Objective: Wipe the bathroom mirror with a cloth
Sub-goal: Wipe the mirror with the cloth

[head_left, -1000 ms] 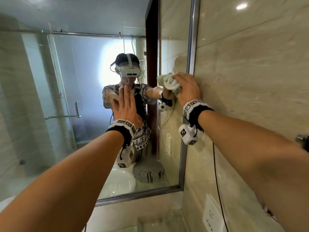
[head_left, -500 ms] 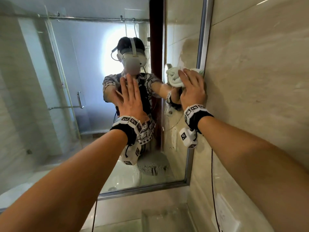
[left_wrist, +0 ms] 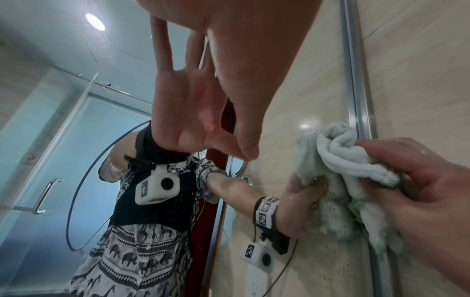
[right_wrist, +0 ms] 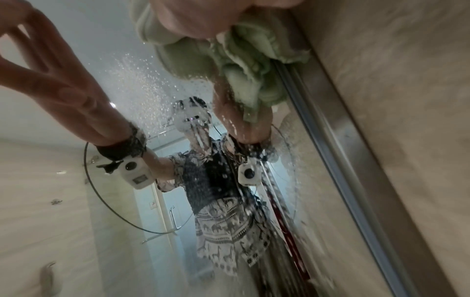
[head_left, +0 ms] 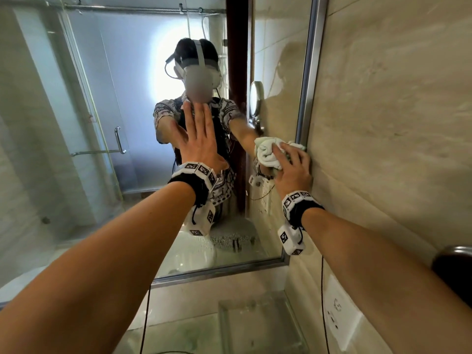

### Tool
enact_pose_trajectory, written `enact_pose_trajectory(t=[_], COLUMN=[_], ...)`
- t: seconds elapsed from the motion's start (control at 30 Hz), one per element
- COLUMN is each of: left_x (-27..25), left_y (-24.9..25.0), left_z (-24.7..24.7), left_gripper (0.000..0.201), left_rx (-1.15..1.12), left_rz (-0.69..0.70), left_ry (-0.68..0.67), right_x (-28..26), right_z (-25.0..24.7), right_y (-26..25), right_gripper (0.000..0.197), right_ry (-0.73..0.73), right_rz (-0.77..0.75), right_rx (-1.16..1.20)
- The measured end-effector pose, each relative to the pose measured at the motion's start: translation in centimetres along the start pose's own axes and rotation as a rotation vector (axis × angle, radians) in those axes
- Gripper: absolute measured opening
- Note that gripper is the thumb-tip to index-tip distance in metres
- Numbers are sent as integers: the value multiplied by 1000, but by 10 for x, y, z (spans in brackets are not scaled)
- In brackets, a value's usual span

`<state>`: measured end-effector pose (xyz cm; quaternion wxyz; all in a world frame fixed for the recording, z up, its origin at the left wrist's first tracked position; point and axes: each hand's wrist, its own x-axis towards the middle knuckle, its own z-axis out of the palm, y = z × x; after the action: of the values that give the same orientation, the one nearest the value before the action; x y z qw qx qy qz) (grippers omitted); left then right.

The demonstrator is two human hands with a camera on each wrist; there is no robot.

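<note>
The bathroom mirror (head_left: 107, 129) fills the wall ahead, edged by a metal frame (head_left: 310, 72). My right hand (head_left: 293, 167) grips a bunched pale green cloth (head_left: 267, 154) and presses it on the glass right beside the frame's right edge. The cloth (left_wrist: 356, 160) shows crumpled in the left wrist view, and the cloth (right_wrist: 254, 66) hangs wet against the glass in the right wrist view. My left hand (head_left: 199, 139) lies flat on the mirror with straight fingers, left of the cloth. Water drops (right_wrist: 142, 80) speckle the glass below the cloth.
A beige tiled wall (head_left: 396, 123) runs along the right of the mirror. A white socket plate (head_left: 337, 315) sits low on it, and a dark round fitting (head_left: 454, 272) juts out at the right edge. A glass shelf (head_left: 255, 325) lies below the mirror.
My right hand has slid the cloth down along the mirror's right edge. The left hand stays flat on the glass. My view has tilted and moved closer.
</note>
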<state>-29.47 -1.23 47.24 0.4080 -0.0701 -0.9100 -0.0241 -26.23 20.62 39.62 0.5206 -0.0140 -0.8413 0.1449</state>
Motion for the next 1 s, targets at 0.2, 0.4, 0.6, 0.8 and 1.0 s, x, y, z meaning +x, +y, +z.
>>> enact_pose_trajectory(t=[0.2,0.4,0.6,0.8,1.0], left_x=[-27,-56,-62,-63,-63], left_y=[-2,-16,-25,-24,-16], left_z=[2,6,21,31,43], left_gripper=[117,110,123,135,137], left_rx=[-12,-51,-24,-37,-56], left_rz=[-7,15,20,11,-14], left_ry=[-13,-110,-142,-123,-50], right_x=[-22,11,74,95,36], right_z=[-10,-37,-42,-12,21], right_y=[-4,-25,-57,-74,-48], right_gripper=[53,42,47,54,54], right_ry=[-143,-104,49,168,149], right_rz=[126,238,112,47,-170], right_rx=[67,193,263,247,156])
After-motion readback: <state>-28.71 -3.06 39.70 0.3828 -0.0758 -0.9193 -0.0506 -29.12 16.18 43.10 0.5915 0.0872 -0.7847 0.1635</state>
